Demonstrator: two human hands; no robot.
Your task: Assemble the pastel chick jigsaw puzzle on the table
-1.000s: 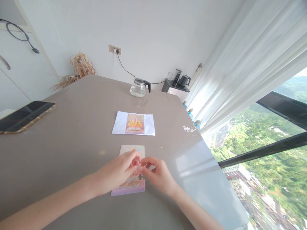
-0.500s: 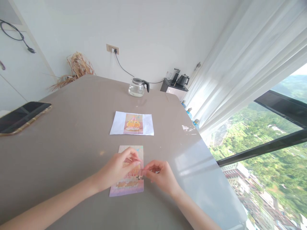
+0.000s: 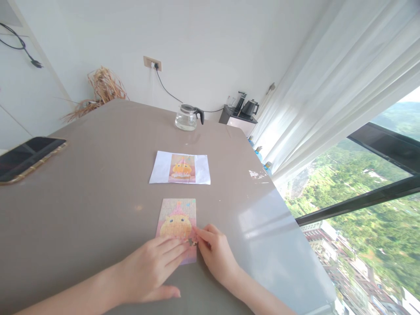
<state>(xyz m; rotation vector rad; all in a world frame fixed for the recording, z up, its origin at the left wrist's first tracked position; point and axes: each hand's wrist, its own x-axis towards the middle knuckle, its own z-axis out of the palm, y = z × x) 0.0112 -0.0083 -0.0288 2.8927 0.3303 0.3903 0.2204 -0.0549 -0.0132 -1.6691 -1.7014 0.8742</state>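
A jigsaw puzzle (image 3: 177, 221) with a round yellow cartoon figure in a pink party hat lies on the table in front of me. A small dark gap shows near its right edge. My left hand (image 3: 154, 267) rests palm down across its lower part, fingers stretched out, hiding much of that area. At the right edge, my right hand (image 3: 213, 249) is closed in a pinch, fingertips at the puzzle beside the gap. A small puzzle piece (image 3: 195, 243) shows at those fingers, partly hidden by them.
Beyond the puzzle lies a white sheet (image 3: 160, 168) printed with the same picture. A glass pot (image 3: 186, 120) of clear liquid stands farther back on the table (image 3: 108, 183). A phone (image 3: 31, 157) lies at the far left. A window (image 3: 357, 175) is on the right.
My left hand has gone from pinched fingers above the puzzle to lying flat on its lower part, uncovering the yellow figure. My right hand stays at the right edge, shifted slightly.
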